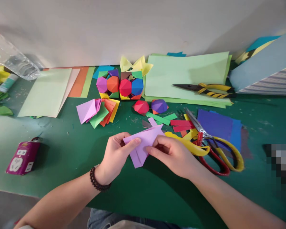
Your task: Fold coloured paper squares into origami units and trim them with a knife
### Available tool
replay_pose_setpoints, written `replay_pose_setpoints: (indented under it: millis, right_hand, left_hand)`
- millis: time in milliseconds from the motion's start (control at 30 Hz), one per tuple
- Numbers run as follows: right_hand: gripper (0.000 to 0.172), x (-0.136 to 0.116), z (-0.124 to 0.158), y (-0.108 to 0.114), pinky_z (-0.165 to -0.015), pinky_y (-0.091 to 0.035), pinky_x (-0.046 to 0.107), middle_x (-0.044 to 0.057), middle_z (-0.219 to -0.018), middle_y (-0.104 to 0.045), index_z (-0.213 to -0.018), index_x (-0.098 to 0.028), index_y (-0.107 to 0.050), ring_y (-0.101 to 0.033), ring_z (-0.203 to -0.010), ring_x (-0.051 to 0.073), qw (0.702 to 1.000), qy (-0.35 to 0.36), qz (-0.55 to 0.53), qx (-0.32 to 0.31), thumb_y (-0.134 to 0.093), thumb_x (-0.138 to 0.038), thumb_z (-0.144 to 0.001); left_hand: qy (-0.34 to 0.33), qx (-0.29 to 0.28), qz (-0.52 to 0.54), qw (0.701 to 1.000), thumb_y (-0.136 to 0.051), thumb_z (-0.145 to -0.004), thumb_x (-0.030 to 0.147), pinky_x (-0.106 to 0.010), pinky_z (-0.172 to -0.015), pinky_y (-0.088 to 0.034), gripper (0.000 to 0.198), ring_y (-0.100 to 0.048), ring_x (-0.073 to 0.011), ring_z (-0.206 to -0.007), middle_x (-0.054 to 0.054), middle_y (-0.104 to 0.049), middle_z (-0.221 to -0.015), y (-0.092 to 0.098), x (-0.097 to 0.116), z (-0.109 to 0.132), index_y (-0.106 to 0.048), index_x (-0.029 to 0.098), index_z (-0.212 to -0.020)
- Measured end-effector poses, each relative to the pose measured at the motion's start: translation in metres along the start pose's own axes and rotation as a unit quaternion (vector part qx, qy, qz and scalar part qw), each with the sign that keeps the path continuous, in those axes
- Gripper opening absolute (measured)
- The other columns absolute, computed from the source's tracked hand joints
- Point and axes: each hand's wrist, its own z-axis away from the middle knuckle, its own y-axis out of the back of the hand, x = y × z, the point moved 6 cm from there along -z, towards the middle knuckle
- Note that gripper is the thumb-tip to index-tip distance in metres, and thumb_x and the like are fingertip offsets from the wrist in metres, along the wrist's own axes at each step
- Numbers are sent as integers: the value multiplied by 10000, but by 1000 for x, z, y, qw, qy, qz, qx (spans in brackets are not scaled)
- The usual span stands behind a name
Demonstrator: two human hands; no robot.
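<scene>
My left hand [115,157] and my right hand [171,156] both pinch a folded sheet of lilac paper [143,143] between fingers and thumbs, above the green cutting mat [62,159]. Just right of my right hand lie scissors with red and yellow handles [219,159], their blades pointing up and left. A dark bead bracelet [98,179] circles my left wrist. Ahead of my hands sits a fan of folded coloured paper pieces [97,111]. Loose paper strips [162,119] lie beyond the lilac sheet.
Paper polyhedra [119,84] stand against the wall, with a red dome [141,107] and a purple dome [159,106] nearby. Pliers [202,90] rest on pale green paper [186,76]. Blue paper [219,127], a plastic bottle [11,57] and a purple power socket [23,158] are also there.
</scene>
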Motion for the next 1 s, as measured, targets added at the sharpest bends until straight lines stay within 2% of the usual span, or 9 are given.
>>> replay_pose_setpoints:
  millis: [200,300,367,467,533,600,867,933,1000]
  right_hand:
    - [392,-1,-2,3,-522,-391,257,-15,-632,-557,-650,-208,-544,-482,-575,119,999,-1,-45,14,-663,-546,-809]
    - [395,-3,-2,8,-518,-386,257,-20,-624,-534,-653,-207,-538,-474,-574,116,998,-2,-57,32,-677,-548,-795]
    - [397,-6,-2,12,-505,-377,254,-27,-604,-519,-643,-206,-534,-460,-555,110,997,5,-56,46,-686,-544,-786]
    - [384,-9,0,14,-502,-391,256,-25,-592,-537,-644,-207,-538,-479,-540,111,997,16,-62,44,-672,-530,-803]
    - [359,-9,0,11,-529,-420,261,-12,-627,-584,-669,-207,-551,-528,-573,123,996,15,-80,38,-664,-514,-817]
    - [336,-7,0,9,-532,-422,261,-6,-656,-607,-690,-205,-569,-541,-583,124,994,12,-102,45,-666,-500,-819]
    - [274,-3,-5,5,-421,-260,238,-58,-524,-468,-633,-195,-638,-350,-445,59,979,32,-178,90,-738,-408,-774]
    - [248,-1,-7,12,-406,-221,237,-70,-469,-418,-633,-194,-660,-326,-419,55,972,27,-207,106,-763,-387,-750]
    - [211,0,-7,30,-395,-201,235,-76,-443,-412,-650,-200,-679,-311,-391,50,958,29,-243,149,-776,-370,-728]
  left_hand:
    - [16,-12,5,1000,-789,-724,445,-189,-501,-318,391,-415,-63,-536,48,-480,-585,-2,-3,-2,-543,155,-633]
    - [23,-70,32,997,-801,-699,483,-198,-555,-410,380,-533,-101,-634,10,-587,-699,-8,-1,-2,-625,160,-795]
    - [38,-128,33,991,-844,-631,481,-212,-551,-447,461,-578,-130,-674,-17,-633,-762,-16,-1,0,-664,160,-909]
    - [95,-187,-19,978,-853,-620,429,-202,-448,-423,391,-553,-114,-565,-19,-624,-676,-24,-9,5,-690,136,-822]
    - [112,-183,-41,976,-811,-671,416,-195,-409,-403,320,-527,-94,-499,-12,-603,-624,-24,-13,7,-680,129,-726]
    - [102,-167,-40,980,-776,-706,408,-188,-401,-405,298,-523,-82,-474,-7,-599,-619,-23,-12,6,-680,127,-723]
    - [94,-171,-60,979,-745,-735,357,-165,-394,-424,254,-531,-72,-459,16,-587,-590,-20,-9,4,-654,120,-719]
    - [101,-172,-68,977,-742,-733,347,-161,-395,-428,245,-532,-70,-459,18,-588,-585,-20,-9,4,-655,118,-721]
    - [117,-179,-85,973,-738,-729,335,-160,-396,-431,235,-535,-70,-456,16,-594,-581,-21,-13,7,-648,119,-708]
